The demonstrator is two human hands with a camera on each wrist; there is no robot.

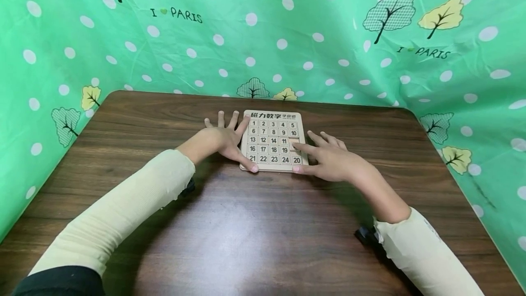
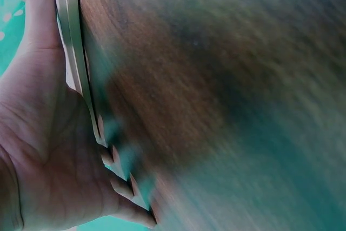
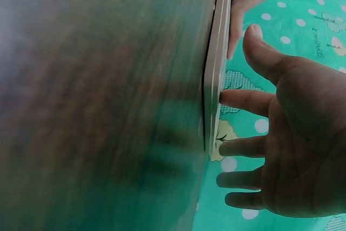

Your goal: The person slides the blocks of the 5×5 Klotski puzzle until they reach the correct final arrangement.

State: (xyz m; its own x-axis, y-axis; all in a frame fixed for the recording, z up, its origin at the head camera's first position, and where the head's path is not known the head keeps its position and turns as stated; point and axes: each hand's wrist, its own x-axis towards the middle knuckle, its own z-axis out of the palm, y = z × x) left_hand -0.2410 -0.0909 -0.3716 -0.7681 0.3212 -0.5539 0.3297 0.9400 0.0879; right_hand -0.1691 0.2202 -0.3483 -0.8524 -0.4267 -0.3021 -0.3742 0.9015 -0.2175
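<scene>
A square wooden number puzzle (image 1: 274, 165) lies flat at the table's back middle, with numbered tiles in rows. The left hand (image 1: 228, 143) is spread along its left side, thumb on the lower left corner and index finger at the upper left; the left wrist view shows this hand (image 2: 54, 144) beside the board's edge (image 2: 73, 41). The right hand (image 1: 330, 161) touches a tile in the right column, below 11 and 10, with its index fingertip covering the number. Its thumb is at the lower right corner. In the right wrist view, the hand (image 3: 303, 144) has straight fingers beside the board (image 3: 217, 52).
The dark wood table (image 1: 230, 232) extends around the board. A green dotted curtain (image 1: 230, 49) hangs behind and at both sides of it. Dark straps show under both forearms near the sleeves (image 1: 135, 204).
</scene>
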